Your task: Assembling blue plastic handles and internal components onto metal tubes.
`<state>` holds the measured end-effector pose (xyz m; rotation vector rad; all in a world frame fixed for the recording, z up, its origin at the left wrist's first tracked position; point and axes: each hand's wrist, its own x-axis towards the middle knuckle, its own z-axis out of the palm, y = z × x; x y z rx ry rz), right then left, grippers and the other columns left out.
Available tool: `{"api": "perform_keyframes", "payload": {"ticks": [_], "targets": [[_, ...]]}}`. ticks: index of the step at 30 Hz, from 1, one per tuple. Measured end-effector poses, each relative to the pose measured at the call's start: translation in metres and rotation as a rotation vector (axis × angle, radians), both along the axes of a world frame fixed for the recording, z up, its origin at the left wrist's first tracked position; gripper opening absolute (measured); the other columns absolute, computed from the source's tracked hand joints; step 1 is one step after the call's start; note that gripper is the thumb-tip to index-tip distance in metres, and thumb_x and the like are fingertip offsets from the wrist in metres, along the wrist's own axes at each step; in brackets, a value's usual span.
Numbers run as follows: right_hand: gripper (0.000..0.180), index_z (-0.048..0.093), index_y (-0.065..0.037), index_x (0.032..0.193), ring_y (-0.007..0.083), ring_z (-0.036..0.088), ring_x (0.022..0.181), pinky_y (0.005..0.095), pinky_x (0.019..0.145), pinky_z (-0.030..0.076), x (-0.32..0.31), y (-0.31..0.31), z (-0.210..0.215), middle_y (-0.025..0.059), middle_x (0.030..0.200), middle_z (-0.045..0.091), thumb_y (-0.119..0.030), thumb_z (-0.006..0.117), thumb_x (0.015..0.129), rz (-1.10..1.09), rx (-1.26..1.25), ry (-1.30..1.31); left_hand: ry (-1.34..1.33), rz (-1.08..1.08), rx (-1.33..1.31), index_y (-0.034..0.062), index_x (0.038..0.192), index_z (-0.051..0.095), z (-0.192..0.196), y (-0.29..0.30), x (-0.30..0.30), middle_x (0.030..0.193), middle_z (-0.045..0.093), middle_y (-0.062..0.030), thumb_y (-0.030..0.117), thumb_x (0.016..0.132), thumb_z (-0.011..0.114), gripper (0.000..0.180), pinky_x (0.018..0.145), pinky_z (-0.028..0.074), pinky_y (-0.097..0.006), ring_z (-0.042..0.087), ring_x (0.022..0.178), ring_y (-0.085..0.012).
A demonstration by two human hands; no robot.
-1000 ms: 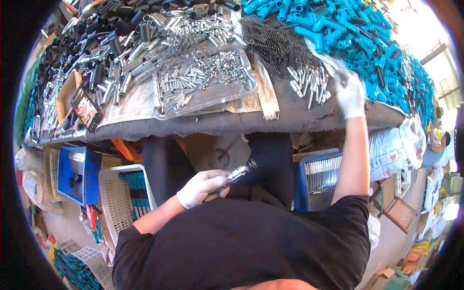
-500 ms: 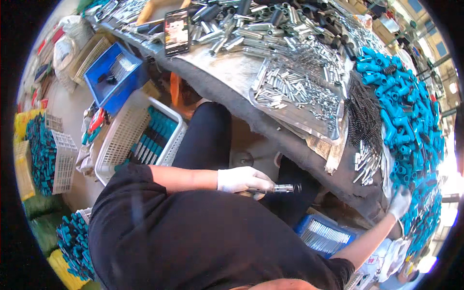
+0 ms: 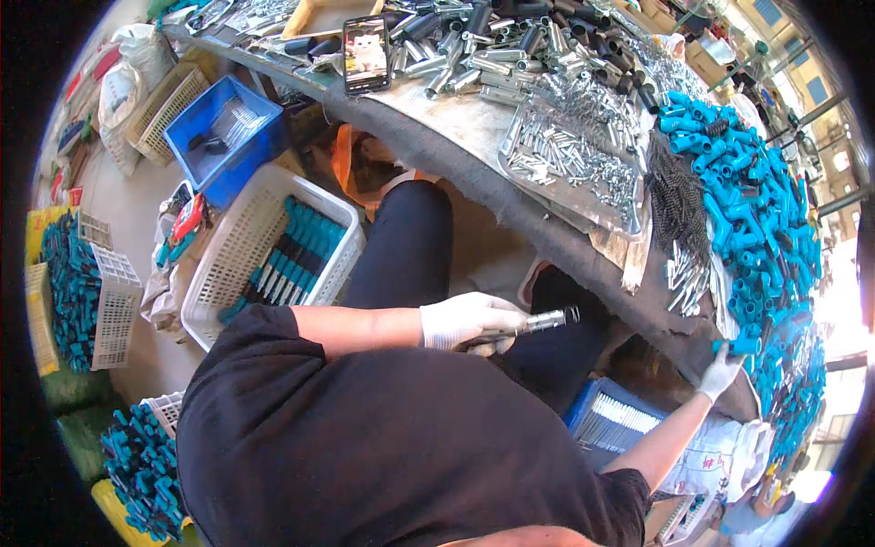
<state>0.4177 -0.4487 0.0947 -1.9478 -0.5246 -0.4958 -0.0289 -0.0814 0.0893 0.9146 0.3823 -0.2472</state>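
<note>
My left hand (image 3: 474, 321), in a white glove, is closed round a slim metal cylinder (image 3: 550, 319) above my lap. The cylinder has a darker ring at its far end, and its near part is hidden by my fingers. Out to the right, at the bench's edge, my gloved right hand (image 3: 721, 372) grips a teal plastic sleeve (image 3: 746, 346) between thumb and fingers. Beside that hand lies a big heap of teal plastic fittings (image 3: 752, 205), with dark springs (image 3: 677, 196) to its left.
A metal tray (image 3: 510, 150) of small pins lies on the bench near loose metal tubes (image 3: 497, 64). A phone (image 3: 366, 56) stands at the back. A white basket (image 3: 342, 246) of teal-handled pieces and a blue bin (image 3: 219, 182) are left; another blue bin (image 3: 583, 401) sits right.
My right hand has come back toward me from the heap with a teal sleeve in it. The left hand still holds the metal cylinder, now tilted slightly upward. The whole view has shifted slightly.
</note>
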Motion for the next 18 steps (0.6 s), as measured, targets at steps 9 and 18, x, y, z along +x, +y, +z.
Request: {"api": "perform_keyframes", "payload": {"ticks": [9, 18], "targets": [[0.038, 0.056, -0.001, 0.123, 0.0105, 0.057, 0.084, 0.0238, 0.066, 0.046, -0.164, 0.1, 0.08, 0.0063, 0.107, 0.063, -0.02, 0.061, 0.091, 0.268, -0.193, 0.269, -0.04, 0.113, 0.021, 0.0028, 0.107, 0.058, 0.013, -0.002, -0.025, 0.071, 0.055, -0.0008, 0.03, 0.093, 0.054, 0.031, 0.04, 0.027, -0.019, 0.038, 0.046, -0.0037], [0.02, 0.068, 0.0, 0.091, 0.0119, 0.061, 0.082, 0.0265, 0.078, 0.048, -0.245, 0.176, 0.1, 0.005, 0.086, 0.067, -0.012, 0.07, 0.075, 0.811, -0.518, 0.523, -0.064, -0.05, 0.136, 0.0038, 0.111, 0.059, 0.018, -0.005, -0.031, 0.07, 0.054, 0.0009, 0.034, 0.092, 0.054, 0.036, 0.04, 0.024, -0.02, 0.036, 0.046, -0.0027]]}}
